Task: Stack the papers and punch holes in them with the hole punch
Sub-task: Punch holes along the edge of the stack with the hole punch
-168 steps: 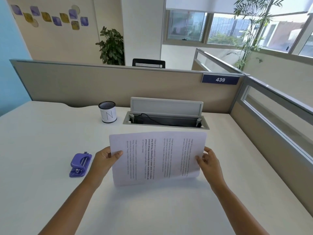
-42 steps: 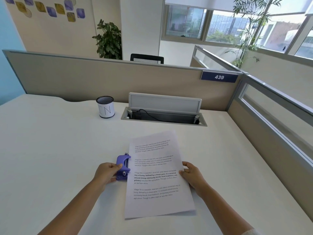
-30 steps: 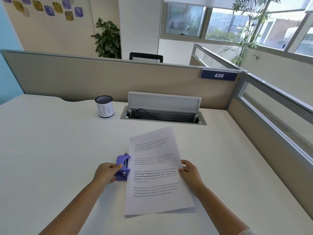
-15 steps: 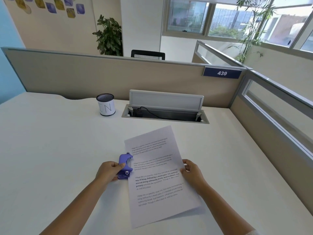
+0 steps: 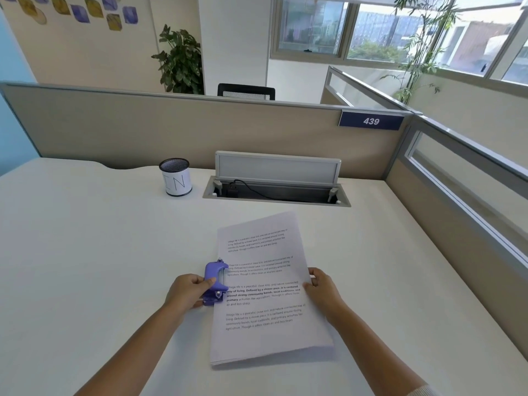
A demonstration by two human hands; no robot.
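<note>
A stack of printed white papers (image 5: 265, 304) lies lengthwise on the white desk (image 5: 85, 252), its near right corner slightly lifted. A purple hole punch (image 5: 214, 281) sits at the middle of the stack's left edge, with that edge inside its slot. My left hand (image 5: 187, 291) grips the punch from the left, thumb on top. My right hand (image 5: 321, 287) pinches the stack's right edge, opposite the punch.
A mesh pen cup (image 5: 175, 181) stands at the back left of the desk. An open cable tray (image 5: 277, 192) with a raised lid is set into the desk behind the papers. Beige partitions (image 5: 200, 132) close off the back and right sides.
The papers were held up in both hands with the punch lying to the left. Now they lie flat in the punch's slot, and over the last second the stack has turned slightly straighter.
</note>
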